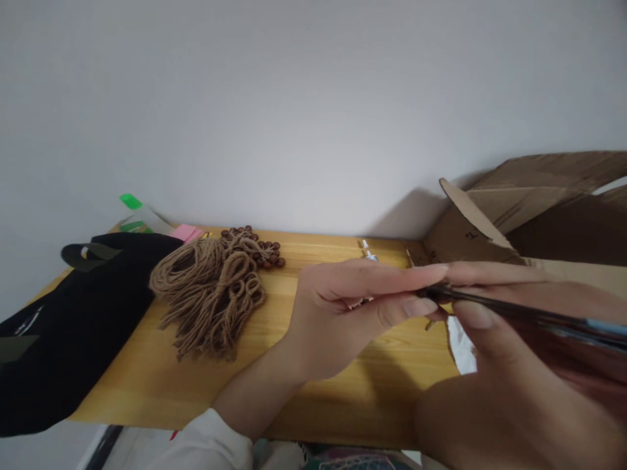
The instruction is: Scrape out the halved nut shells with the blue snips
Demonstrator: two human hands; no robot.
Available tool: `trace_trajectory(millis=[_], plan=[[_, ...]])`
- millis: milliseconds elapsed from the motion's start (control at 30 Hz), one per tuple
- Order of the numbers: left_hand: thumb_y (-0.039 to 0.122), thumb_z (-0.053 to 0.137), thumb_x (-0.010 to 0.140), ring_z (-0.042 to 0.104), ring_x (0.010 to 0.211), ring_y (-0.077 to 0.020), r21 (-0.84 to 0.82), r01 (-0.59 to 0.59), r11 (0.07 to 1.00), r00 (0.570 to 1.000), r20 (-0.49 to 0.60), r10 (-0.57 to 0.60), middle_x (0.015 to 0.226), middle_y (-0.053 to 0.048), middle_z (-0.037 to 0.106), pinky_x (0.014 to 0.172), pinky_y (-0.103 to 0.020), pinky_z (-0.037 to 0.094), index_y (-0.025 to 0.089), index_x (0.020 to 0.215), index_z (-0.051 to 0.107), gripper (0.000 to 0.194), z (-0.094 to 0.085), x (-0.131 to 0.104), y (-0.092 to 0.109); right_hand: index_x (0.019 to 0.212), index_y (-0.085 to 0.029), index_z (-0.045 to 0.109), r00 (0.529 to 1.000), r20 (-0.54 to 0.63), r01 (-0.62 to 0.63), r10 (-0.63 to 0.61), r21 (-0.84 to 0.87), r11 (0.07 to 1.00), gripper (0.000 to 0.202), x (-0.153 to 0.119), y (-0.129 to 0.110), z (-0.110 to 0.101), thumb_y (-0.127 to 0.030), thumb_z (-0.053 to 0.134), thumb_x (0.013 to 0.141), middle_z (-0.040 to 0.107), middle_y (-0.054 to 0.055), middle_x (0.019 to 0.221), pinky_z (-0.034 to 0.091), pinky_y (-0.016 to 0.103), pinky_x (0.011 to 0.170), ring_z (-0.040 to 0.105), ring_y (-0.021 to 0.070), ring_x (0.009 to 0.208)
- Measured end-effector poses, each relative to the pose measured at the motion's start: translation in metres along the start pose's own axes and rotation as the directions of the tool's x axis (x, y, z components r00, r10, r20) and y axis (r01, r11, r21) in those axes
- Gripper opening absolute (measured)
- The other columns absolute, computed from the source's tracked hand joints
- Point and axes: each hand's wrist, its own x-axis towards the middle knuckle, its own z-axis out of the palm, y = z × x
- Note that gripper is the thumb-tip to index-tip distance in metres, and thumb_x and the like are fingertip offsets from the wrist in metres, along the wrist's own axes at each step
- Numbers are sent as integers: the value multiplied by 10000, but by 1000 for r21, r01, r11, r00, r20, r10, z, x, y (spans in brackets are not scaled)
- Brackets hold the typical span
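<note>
Your left hand's fingers [392,277] are stretched out and pressed together, thumb under forefinger, pinching the near tip of a thin dark flat strip [519,314]. Your right hand [514,339] sits close to the lens at the right, its thumb lying under the same strip and its forefinger laid along the top, so both hands grip it from either side. The strip runs from the meeting fingertips off to the right edge, where a pale blue part of it shows; what it is made of you cannot tell, since it is seen edge-on and blurred.

Your left hand [337,313] hovers above the middle of the wooden surface [274,385], its white sleeve [206,447] at the near edge. Just behind the fingers a small tube with a white nozzle [367,251] lies on the surface. To the left rests a bundle of jute twine loops [210,294], with brown wooden beads [259,251] touching its far side. A black bag [73,326] covers the left end. Cardboard pieces [490,222] lean at the far right against the wall.
</note>
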Motion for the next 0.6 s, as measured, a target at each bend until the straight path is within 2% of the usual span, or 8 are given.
trace_trajectory(millis=[133,267,367,467,533,567,600], plan=[[65,832,749,794,796,-167,-21,-12,1000,1000,19,13,943,20,825,715,-215,669,334,986,820,359,-1,0,-2,855,-278,778,999,35,-29,29,-10,1000,218,-2,-2,-1,-86,743,758,769,-34,922,670,295,758,727,140,829],[92,841,747,798,811,-184,-15,-27,1000,999,32,28,953,17,825,721,-228,674,346,992,819,354,-2,0,-4,897,-292,774,1000,0,29,-29,54,998,298,0,1,-2,-37,728,750,766,-62,927,672,300,715,737,150,855],[109,851,738,799,791,-196,-8,-28,1000,999,45,28,934,14,826,703,-240,677,351,991,821,352,-2,0,-2,858,-268,774,998,50,29,-32,59,998,214,3,2,-4,-79,722,771,768,-19,921,665,267,746,736,145,875],[104,848,738,801,812,-210,-54,-12,998,999,50,15,954,13,823,743,-273,688,344,974,825,337,0,1,0,824,-301,772,997,62,51,-51,-6,999,256,6,1,-3,-63,725,742,770,-43,897,667,261,704,735,140,817],[59,830,745,799,807,-195,-58,-7,998,999,45,10,948,22,822,747,-262,686,340,967,825,358,1,2,1,828,-303,776,985,153,89,-82,-41,995,271,7,0,-3,-59,735,716,772,-56,889,673,265,686,736,143,800],[35,823,744,798,808,-185,-52,-14,999,999,51,16,948,27,822,746,-248,682,340,975,823,382,1,2,1,813,-287,775,997,54,58,-58,9,998,264,7,1,-4,-45,720,724,771,-52,879,670,251,694,731,131,794],[20,820,740,796,805,-175,-45,-28,999,998,62,30,946,32,823,740,-235,677,343,986,820,406,1,3,1,829,-277,776,995,81,60,-62,26,998,252,7,2,-5,-50,718,735,773,-46,905,667,231,719,732,121,816]])
